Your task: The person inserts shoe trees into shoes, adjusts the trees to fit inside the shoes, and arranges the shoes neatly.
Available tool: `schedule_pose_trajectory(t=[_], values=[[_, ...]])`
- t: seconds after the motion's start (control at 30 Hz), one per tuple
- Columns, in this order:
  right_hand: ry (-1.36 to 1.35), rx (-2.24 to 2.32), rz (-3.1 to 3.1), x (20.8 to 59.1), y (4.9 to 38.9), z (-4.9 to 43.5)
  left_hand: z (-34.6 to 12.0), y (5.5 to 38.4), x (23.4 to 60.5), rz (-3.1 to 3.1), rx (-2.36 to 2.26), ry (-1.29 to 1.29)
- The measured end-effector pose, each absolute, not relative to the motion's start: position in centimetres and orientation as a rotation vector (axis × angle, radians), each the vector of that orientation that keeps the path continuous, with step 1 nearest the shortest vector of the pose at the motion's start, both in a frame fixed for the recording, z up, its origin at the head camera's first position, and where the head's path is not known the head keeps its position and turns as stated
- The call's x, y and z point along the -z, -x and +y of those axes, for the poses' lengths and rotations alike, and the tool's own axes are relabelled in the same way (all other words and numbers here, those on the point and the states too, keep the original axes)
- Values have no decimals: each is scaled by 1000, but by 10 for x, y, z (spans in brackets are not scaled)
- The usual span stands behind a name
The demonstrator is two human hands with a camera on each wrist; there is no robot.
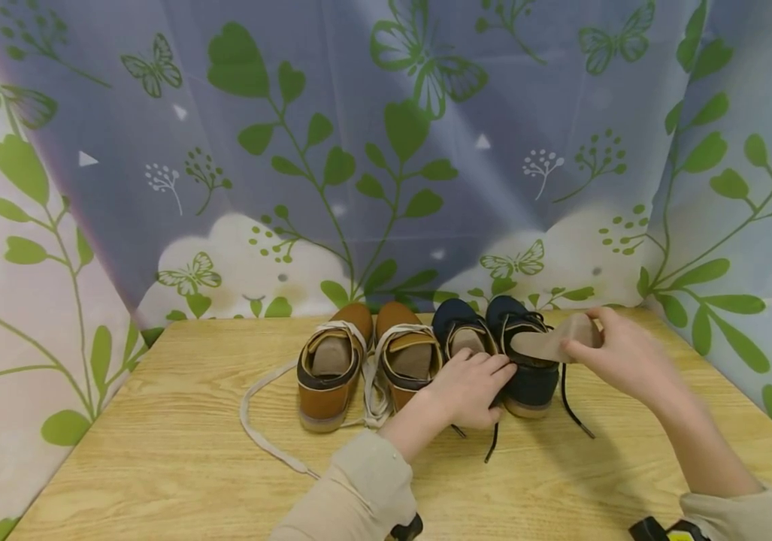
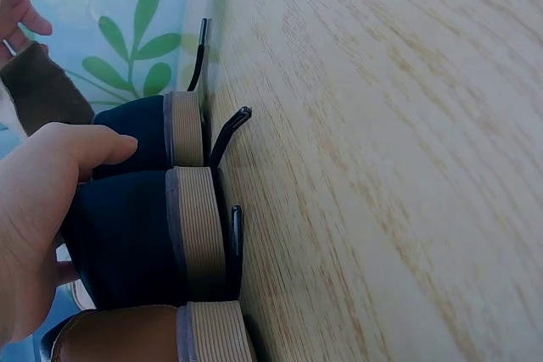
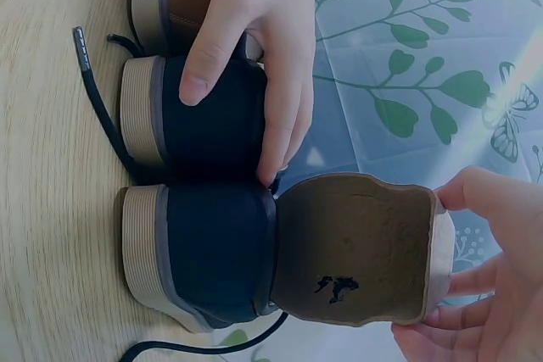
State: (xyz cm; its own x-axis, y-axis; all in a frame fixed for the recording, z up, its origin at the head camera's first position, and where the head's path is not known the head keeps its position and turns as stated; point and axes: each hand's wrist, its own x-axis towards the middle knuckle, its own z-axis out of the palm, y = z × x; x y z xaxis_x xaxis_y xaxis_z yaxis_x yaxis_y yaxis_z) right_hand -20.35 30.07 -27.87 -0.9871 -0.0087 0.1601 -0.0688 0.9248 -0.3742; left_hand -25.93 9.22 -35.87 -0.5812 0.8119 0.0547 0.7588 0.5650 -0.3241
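Two navy shoes stand side by side with heels toward me. My right hand pinches the end of a brown moulded shoe insert, its far end at the opening of the right navy shoe. Seen from the right wrist, the hollow insert has dark marks inside. My left hand holds the left navy shoe at its heel, thumb on the heel's back and fingers over the collar. Those fingers also reach the right shoe's edge. A similar insert sits inside the left navy shoe.
Left of the navy pair stand two brown shoes with inserts inside. One white lace trails over the wooden table. Black laces hang down by the navy shoes. A printed cloth hangs behind the table.
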Motion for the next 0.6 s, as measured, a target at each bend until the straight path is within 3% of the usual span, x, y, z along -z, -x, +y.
schedule_pose_trajectory(t=[0.6], values=[[-57,-580,-2959,285,208,289,93,259,362,-2598,-375,1320]])
